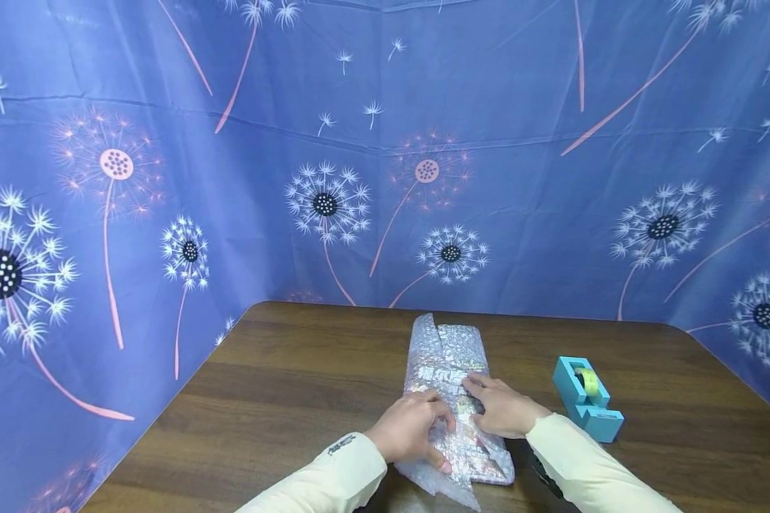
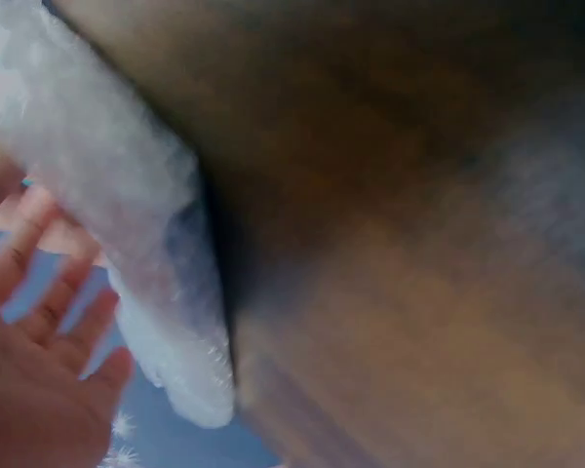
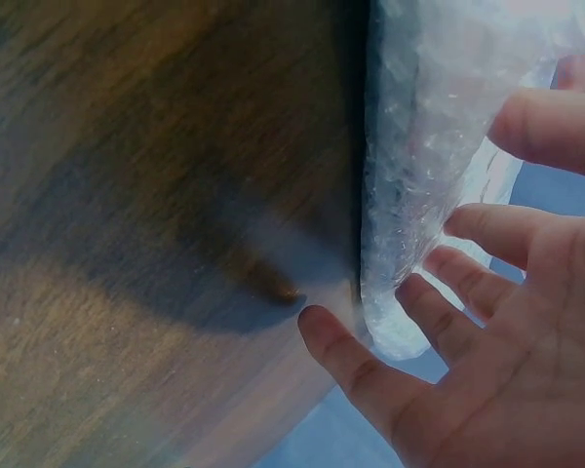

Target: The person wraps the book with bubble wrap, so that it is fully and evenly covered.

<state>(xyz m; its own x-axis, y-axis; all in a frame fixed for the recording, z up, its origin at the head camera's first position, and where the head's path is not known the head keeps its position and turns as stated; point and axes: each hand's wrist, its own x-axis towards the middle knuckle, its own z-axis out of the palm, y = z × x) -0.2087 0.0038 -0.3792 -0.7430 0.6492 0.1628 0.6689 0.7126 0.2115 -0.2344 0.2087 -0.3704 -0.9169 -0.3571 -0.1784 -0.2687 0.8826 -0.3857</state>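
A flat package in clear bubble wrap [image 1: 449,349] lies lengthwise on the wooden table, with printed colours and white lettering showing through. My left hand [image 1: 413,427] rests on its left side, fingers slightly bent and thumb toward the near end. On the right side, my right hand [image 1: 503,407] touches the wrap with its fingers extended. The left wrist view shows the spread left fingers [image 2: 54,302] beside the wrapped edge [image 2: 166,244]. In the right wrist view, the right fingers [image 3: 448,322] lie along the package's side [image 3: 409,185], the little finger near the tabletop.
A turquoise tape dispenser [image 1: 587,399] with a yellow-green roll stands right of the package on the brown table [image 1: 282,385]. A blue curtain [image 1: 520,171] with dandelion prints hangs behind and around the table. A dark object [image 1: 545,476] is partly hidden at the right sleeve.
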